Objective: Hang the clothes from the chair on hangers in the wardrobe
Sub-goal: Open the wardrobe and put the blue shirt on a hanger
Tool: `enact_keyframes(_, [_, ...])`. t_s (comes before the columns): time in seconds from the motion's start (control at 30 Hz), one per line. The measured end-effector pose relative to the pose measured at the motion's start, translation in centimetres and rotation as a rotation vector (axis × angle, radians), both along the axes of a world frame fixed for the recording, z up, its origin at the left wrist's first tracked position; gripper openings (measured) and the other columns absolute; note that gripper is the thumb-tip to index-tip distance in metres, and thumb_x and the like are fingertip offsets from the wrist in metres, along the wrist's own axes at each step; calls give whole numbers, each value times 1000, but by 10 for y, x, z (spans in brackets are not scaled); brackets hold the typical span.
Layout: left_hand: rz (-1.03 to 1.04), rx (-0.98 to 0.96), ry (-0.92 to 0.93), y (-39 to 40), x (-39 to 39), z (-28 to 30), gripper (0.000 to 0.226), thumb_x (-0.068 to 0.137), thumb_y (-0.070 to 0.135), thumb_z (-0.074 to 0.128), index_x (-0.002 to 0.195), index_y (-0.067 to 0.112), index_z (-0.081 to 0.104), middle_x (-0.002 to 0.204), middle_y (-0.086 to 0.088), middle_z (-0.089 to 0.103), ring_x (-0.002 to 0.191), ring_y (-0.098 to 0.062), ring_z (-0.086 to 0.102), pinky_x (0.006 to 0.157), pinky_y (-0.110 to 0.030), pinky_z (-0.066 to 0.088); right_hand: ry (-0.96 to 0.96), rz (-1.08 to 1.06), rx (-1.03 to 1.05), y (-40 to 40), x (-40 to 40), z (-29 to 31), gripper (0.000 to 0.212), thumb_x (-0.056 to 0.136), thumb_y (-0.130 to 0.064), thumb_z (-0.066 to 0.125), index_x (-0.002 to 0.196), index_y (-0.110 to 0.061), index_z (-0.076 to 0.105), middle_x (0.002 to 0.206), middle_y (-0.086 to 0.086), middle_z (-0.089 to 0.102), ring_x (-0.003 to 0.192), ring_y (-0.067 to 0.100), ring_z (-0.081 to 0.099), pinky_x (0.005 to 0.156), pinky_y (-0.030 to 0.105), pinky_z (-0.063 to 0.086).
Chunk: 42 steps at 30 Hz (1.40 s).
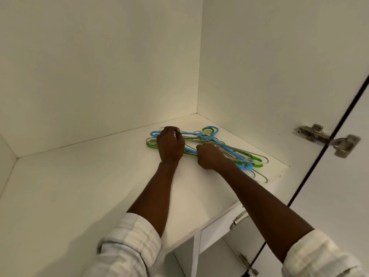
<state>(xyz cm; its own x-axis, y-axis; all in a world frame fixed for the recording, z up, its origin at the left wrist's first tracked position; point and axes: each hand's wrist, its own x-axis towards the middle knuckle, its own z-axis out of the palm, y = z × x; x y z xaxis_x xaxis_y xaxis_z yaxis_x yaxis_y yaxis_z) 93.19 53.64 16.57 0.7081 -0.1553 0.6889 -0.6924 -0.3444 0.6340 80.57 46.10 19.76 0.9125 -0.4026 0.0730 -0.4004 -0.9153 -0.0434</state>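
Note:
A pile of several hangers (211,136), blue, green and bare metal wire, lies flat on a white wardrobe shelf (99,186) near its back right corner. My left hand (169,145) lies over the left end of the pile, fingers curled onto a blue hanger. My right hand (209,156) is at the pile's middle, fingers curled around the hanger bars. Both forearms reach in from below, sleeves rolled up. No clothes or chair are in view.
The shelf is enclosed by a white back wall and a right side wall (259,76). An open wardrobe door with a metal hinge (327,138) stands at the right. Below the shelf's front edge are a lower compartment and a metal handle (238,218).

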Motion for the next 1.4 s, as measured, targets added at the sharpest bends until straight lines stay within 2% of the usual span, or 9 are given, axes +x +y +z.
enact_keyframes(0.13, [-170, 322, -173, 16, -22, -9, 21, 87, 22, 57, 87, 9, 73, 85, -8, 71, 89, -29, 63, 85, -40, 46, -88, 70, 7, 5, -28, -10, 29, 91, -9, 47, 119, -4, 55, 119, 18, 56, 116, 34, 51, 95, 39, 40])
enact_keyframes(0.3, [-288, 509, -69, 52, -72, -11, 35, 96, 34, 54, 67, 15, 60, 71, -2, 58, 76, -21, 54, 67, -31, 36, -6, 181, 24, 4, -76, -12, 33, 95, -21, 51, 127, -10, 51, 130, 12, 50, 125, 30, 44, 102, 40, 38])
enact_keyframes(0.4, [-237, 552, -151, 68, -109, -16, 46, 93, 39, 46, 71, 7, 69, 73, -8, 64, 82, -26, 57, 73, -35, 41, 148, 220, 123, 5, -114, -9, 78, 88, -65, 53, 145, -14, 36, 152, 12, 31, 142, 33, 26, 116, 48, 24])
enact_keyframes(0.5, [-217, 565, -141, 86, -151, -15, 51, 93, 43, 43, 75, 4, 72, 75, -10, 66, 84, -26, 57, 76, -38, 45, 228, 293, -40, 9, -155, -14, 101, 75, -61, 72, 151, -15, 23, 156, 14, 22, 144, 34, 19, 116, 51, 20])
enact_keyframes(0.6, [-124, 437, -174, 100, -189, -9, 34, 93, 31, 54, 91, 5, 76, 101, -13, 71, 102, -30, 60, 91, -40, 46, 7, 260, -288, 21, -178, -31, 61, 87, -27, 68, 137, -11, 37, 139, 14, 43, 129, 32, 39, 104, 45, 36])
enact_keyframes(0.73, [105, 336, -234, 116, -238, -17, 25, 94, 19, 56, 103, 2, 72, 117, -16, 67, 112, -35, 58, 100, -47, 44, -106, 237, -274, 34, -206, -34, 31, 94, -10, 48, 124, -11, 52, 120, 10, 60, 113, 29, 55, 88, 39, 44])
enact_keyframes(0.83, [155, 391, -348, 134, -269, -36, 27, 92, 21, 51, 102, 5, 71, 119, -16, 65, 115, -35, 54, 100, -47, 43, -83, 261, -236, 43, -228, -40, 30, 98, -17, 45, 128, -14, 46, 104, 7, 66, 93, 27, 63, 70, 35, 40])
enact_keyframes(1.03, [163, 427, -448, 152, -325, -70, 22, 86, 15, 59, 103, 6, 71, 116, -17, 64, 113, -32, 50, 94, -47, 45, -42, 262, -102, 70, -270, -59, 35, 100, -21, 44, 135, -20, 43, 107, 12, 63, 97, 31, 62, 71, 37, 43])
enact_keyframes(1.4, [-36, 322, -187, 202, -455, -149, 36, 76, 10, 63, 111, 11, 57, 120, -14, 55, 112, -32, 47, 92, -43, 35, -162, -156, 455, 120, -394, -124, 40, 96, -48, 52, 110, -13, 66, 110, 15, 67, 104, 36, 62, 77, 35, 46])
